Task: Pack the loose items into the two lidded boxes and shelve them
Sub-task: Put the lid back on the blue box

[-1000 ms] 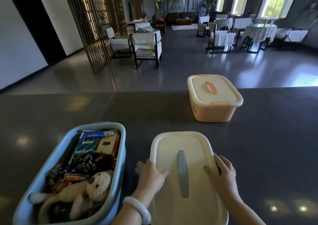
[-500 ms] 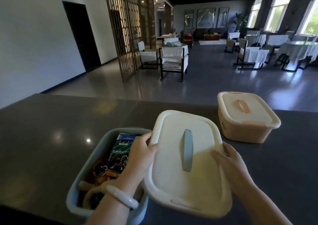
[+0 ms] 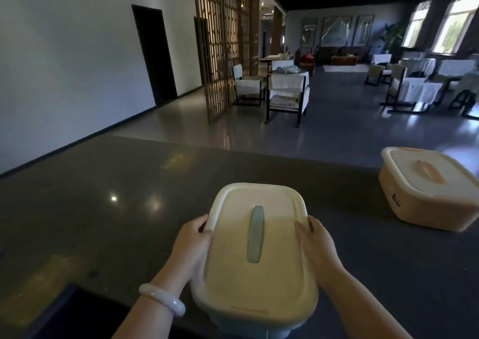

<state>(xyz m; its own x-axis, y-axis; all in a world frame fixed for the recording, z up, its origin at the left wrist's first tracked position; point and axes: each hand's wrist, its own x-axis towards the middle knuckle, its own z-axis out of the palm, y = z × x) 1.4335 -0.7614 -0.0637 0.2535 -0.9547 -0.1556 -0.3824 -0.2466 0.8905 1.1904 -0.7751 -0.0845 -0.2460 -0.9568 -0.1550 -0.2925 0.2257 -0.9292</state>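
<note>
- Cream lid (image 3: 259, 274) with a grey-blue handle (image 3: 255, 233) covers the blue box (image 3: 254, 328) at the dark counter's (image 3: 103, 222) near edge — only a strip of the box's wall shows beneath.
- Left hand (image 3: 193, 242) (white bangle (image 3: 162, 298) on its wrist) grips the lid's left side; right hand (image 3: 316, 245) grips its right side.
- Orange box (image 3: 427, 198), lidded, stands well apart at far right.

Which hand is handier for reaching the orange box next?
Probably the right hand: it grips the cream lid's right edge, on the side where the orange box stands. The left hand would have to cross over.
</note>
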